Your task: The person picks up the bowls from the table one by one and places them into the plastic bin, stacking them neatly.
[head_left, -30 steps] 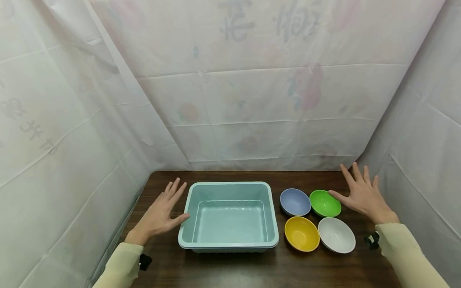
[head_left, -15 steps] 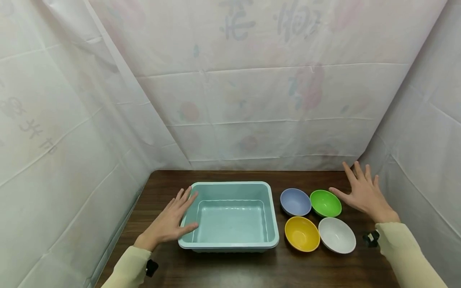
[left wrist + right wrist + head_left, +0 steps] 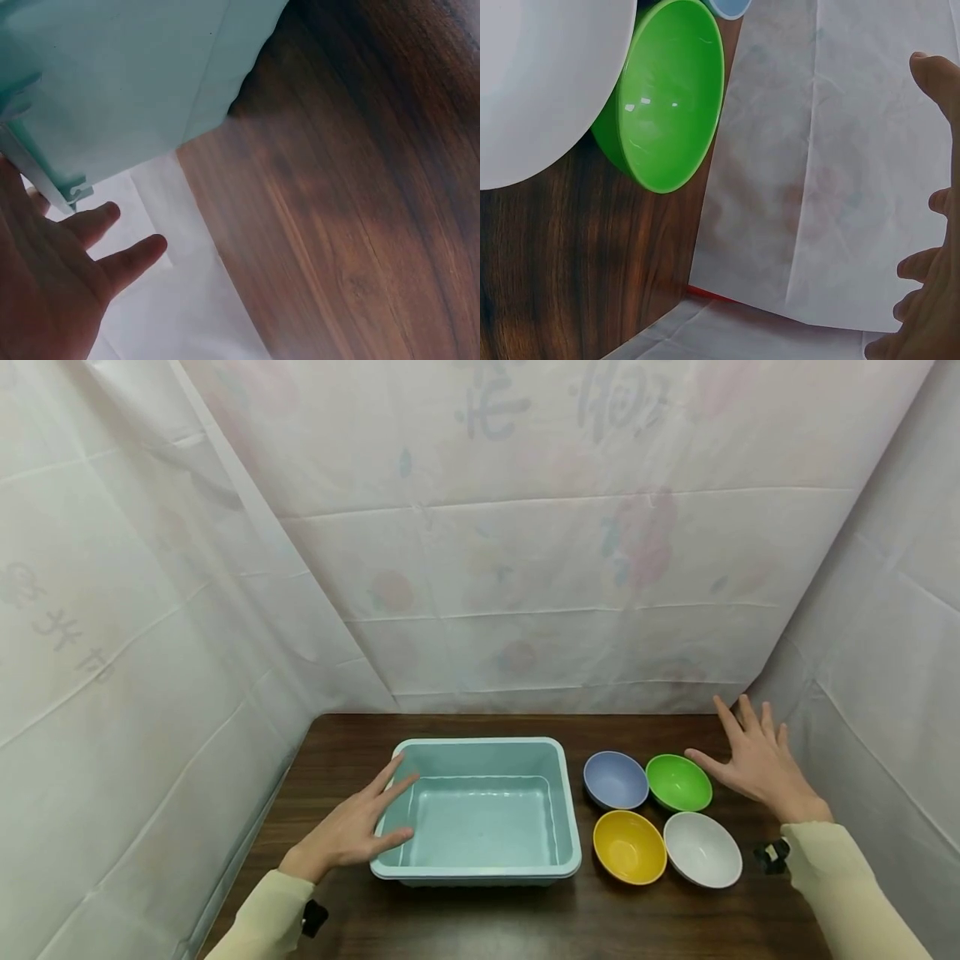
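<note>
In the head view, the tub [image 3: 480, 871] stands on the table [image 3: 637, 918] near its far edge, and its long side runs parallel to this edge. The left hand [image 3: 341, 835] is the nearer one to it: the hand is at the tub's left rim, with thumb and two fingers stretched inward across this rim. The tub therefore lies directly to the right of the left palm. The right hand [image 3: 765, 772] is near the far right corner of the table, its fingers spread wide and holding nothing. The green bowl [image 3: 679, 783] lies to the left of it, just beside the thumb tip. Left of this bowl is the blue bowl [image 3: 615, 780]; nearer to the person are the yellow bowl [image 3: 630, 847] and the white bowl [image 3: 702, 850].

The left wrist view shows what the head view hides: the outer wall of the tub and two fingers outside it, straight and apart, below the rim corner. The left hand looks open, but whether it touches the rim I cannot tell.

In the right wrist view, the right fingers are at the picture's edge, in front of the cloth [image 3: 772, 187], and a visible gap separates them from the green bowl. The yellow bowl is not seen here.
</note>
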`<state>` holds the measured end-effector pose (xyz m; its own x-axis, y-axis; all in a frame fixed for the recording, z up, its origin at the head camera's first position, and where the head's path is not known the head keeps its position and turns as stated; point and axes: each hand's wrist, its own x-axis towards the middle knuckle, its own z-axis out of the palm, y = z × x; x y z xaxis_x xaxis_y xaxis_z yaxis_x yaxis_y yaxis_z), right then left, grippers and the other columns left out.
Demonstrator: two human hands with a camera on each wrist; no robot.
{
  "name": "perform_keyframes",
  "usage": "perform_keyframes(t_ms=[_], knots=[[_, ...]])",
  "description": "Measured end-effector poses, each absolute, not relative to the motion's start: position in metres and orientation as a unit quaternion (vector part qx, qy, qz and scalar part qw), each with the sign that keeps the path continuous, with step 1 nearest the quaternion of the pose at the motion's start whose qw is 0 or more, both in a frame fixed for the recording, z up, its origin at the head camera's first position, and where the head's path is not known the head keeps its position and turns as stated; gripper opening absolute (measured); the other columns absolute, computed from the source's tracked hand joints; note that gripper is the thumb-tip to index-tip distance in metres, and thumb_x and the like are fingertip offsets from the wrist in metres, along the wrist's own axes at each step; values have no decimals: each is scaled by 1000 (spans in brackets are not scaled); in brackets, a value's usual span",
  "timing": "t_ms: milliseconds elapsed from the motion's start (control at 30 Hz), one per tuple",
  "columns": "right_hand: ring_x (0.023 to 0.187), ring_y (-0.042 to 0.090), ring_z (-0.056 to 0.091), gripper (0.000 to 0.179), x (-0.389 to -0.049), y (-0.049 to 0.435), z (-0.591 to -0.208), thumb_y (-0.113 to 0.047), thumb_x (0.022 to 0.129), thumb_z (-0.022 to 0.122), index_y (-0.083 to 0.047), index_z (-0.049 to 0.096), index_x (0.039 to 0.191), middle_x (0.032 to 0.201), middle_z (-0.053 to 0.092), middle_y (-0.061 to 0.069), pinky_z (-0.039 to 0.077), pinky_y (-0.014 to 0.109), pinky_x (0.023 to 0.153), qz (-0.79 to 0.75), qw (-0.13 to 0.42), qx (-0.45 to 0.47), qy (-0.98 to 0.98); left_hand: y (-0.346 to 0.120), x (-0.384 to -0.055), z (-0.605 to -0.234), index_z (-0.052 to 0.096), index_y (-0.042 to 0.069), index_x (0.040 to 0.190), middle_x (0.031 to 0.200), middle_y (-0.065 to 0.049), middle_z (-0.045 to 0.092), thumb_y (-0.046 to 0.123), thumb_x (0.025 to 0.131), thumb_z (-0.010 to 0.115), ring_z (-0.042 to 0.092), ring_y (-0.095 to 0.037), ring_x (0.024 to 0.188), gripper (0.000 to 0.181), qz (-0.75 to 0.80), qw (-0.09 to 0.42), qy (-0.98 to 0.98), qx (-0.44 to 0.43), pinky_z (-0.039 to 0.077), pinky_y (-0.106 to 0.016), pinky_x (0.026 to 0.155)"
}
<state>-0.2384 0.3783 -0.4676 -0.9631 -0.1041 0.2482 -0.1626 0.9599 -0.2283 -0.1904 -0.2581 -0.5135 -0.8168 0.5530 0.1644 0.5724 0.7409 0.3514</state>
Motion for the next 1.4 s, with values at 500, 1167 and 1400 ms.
perform_keyframes(t_ms=[500, 1167, 1400], knots=[[146, 69, 1, 109, -243, 368, -467, -67, 90, 64, -13, 9, 167, 163, 10, 41, 9, 86, 106, 123, 103, 79, -984, -261, -194, -514, 25, 32, 165, 174, -12, 12, 44, 98, 65, 66, -26, 121, 79, -192, 33, -921, -336, 54, -37, 75], [148, 67, 6, 110, -257, 323, -480, -67, 87, 69, -15, 15, 167, 166, 10, 37, 13, 83, 109, 134, 49, 126, -982, -262, -195, -512, 24, 33, 165, 173, -13, 14, 40, 97, 64, 56, -34, 136, 79, -195, 29, -921, -335, 54, -43, 76], [148, 65, 9, 111, -261, 309, -489, -68, 86, 70, -16, 15, 167, 167, 12, 35, 14, 82, 110, 137, 43, 129, -981, -262, -197, -511, 29, 24, 165, 173, -13, 13, 44, 97, 64, 53, -36, 139, 79, -190, 31, -921, -338, 54, -44, 76]])
